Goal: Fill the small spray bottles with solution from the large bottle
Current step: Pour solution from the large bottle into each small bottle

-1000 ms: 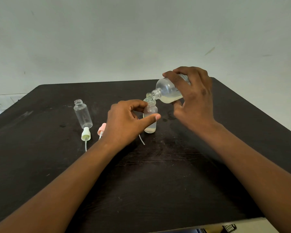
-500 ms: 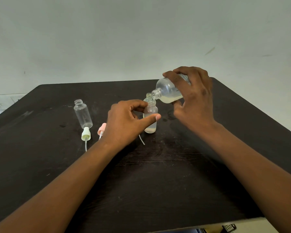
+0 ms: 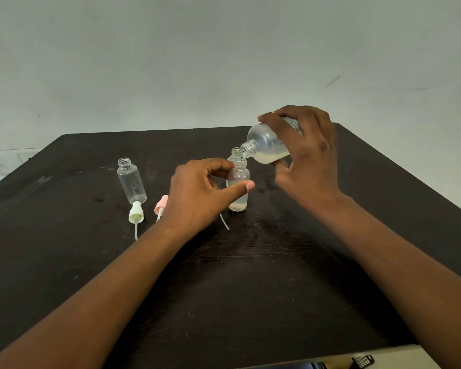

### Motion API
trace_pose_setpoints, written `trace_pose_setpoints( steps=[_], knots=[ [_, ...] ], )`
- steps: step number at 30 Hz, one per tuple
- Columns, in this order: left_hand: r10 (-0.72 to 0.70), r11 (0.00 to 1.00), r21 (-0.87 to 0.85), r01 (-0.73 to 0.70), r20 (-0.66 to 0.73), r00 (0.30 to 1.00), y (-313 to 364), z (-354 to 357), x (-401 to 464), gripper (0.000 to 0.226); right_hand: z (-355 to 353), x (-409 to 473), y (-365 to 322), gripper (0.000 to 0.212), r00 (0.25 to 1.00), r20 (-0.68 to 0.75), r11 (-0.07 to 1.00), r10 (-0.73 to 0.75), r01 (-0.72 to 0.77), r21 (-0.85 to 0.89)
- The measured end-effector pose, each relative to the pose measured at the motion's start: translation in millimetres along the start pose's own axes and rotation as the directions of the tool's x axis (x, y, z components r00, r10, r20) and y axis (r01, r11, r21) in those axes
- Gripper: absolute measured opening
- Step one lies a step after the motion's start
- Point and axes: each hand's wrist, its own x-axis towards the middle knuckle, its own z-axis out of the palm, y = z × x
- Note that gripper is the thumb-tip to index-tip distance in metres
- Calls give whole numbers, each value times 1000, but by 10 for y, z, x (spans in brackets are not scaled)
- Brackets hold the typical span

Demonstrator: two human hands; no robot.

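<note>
Soft even daylight, wide-angle edge distortion

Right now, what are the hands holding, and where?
Left hand pinches the small spray bottle around its body; right hand grips the tilted large bottle around its body.

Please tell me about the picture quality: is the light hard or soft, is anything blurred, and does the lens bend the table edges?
Head view: the light is soft and even, with only faint shadows under the arms on the dark table. The left hand, right hand, large bottle and small bottle look sharp, without motion blur. The wide lens makes the table flare toward the camera. The clear plastic shows only weak glare.
</note>
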Motion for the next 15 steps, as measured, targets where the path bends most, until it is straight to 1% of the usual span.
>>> trace_pose_setpoints(
  steps=[15],
  knots=[
    [9, 1000, 4, -9, 0, 1000, -24, 6, 13, 44, -4, 7, -9, 75, 1000, -1, 1000, -7, 7, -4]
  ],
)
